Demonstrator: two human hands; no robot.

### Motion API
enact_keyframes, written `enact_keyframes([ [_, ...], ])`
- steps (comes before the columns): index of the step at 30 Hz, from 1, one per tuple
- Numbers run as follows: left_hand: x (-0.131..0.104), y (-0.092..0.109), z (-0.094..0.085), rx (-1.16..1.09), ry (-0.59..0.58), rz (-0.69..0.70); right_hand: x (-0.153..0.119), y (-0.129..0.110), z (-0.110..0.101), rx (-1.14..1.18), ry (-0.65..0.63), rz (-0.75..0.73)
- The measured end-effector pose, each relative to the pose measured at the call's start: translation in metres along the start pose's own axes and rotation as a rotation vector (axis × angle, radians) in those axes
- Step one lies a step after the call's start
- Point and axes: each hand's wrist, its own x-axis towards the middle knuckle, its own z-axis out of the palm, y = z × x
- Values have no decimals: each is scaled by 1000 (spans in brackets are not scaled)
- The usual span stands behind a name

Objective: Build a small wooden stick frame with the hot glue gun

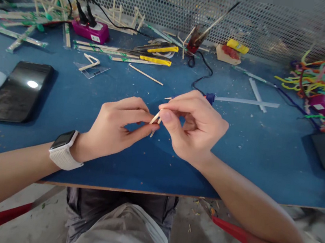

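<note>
The left hand point(121, 121) is pinching the sticks point(155, 118) low down, thumb and finger nearly meeting. The right hand point(195, 122) is pinching their upper end, its fingertips also closed together. The sticks are standing between both hands, their long axis slanting from lower left to upper right; whether they are joined, I cannot tell. Just behind the right hand, a tool point(210, 98) is lying on the surface point(256, 152), its tip pointing leftward.
</note>
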Motion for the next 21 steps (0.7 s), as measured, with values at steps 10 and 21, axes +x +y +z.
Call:
enact_keyframes([
  [10, -1, -1, 1, 58, -9, 30, 1, -3, 0, 16, -13, 15],
  [21, -1, -4, 0, 55, 2, 71, 4, -4, 0, -20, -31, 0],
])
